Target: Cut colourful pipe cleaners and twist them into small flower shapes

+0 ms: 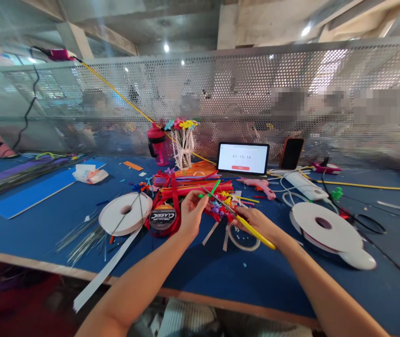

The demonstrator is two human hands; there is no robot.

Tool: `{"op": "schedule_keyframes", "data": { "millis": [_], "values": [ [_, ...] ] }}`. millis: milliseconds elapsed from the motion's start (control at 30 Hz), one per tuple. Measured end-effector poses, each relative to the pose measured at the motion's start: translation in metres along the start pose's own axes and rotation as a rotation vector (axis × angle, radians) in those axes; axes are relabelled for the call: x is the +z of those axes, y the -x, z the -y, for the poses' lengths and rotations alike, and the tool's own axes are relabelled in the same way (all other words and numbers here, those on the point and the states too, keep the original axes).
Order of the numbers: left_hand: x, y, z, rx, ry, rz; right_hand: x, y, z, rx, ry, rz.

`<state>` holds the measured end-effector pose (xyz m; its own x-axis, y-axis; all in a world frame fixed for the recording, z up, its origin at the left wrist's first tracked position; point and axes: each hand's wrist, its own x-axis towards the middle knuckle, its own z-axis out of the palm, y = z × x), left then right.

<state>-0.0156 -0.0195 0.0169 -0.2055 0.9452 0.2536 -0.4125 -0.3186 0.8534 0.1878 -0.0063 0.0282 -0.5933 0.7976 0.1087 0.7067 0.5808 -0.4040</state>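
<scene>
nearest, the right hand (pixel 250 219) is curled closed around the scissors (pixel 256 232), whose long axis runs from the yellow handle at four o'clock to the tips at ten; whether the blades are parted, i cannot tell. the left hand (pixel 193 213), thumb and fingers pinched together, grips a green strip (pixel 215 187) by the blades, its free end pointing to one o'clock. a white spool (pixel 113 215) lies at nine o'clock from the left hand; beyond, a lit tablet (pixel 243 157) stands at one.
</scene>
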Motion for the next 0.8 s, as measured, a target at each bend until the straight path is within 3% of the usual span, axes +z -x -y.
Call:
{"op": "schedule_keyframes", "data": {
  "millis": [800],
  "values": [
    [-0.0032, -0.0028, 0.0007, -0.025, -0.041, 0.077, 0.0017, 0.0021, -0.0024, -0.048, 0.002, 0.032]
  ]
}}
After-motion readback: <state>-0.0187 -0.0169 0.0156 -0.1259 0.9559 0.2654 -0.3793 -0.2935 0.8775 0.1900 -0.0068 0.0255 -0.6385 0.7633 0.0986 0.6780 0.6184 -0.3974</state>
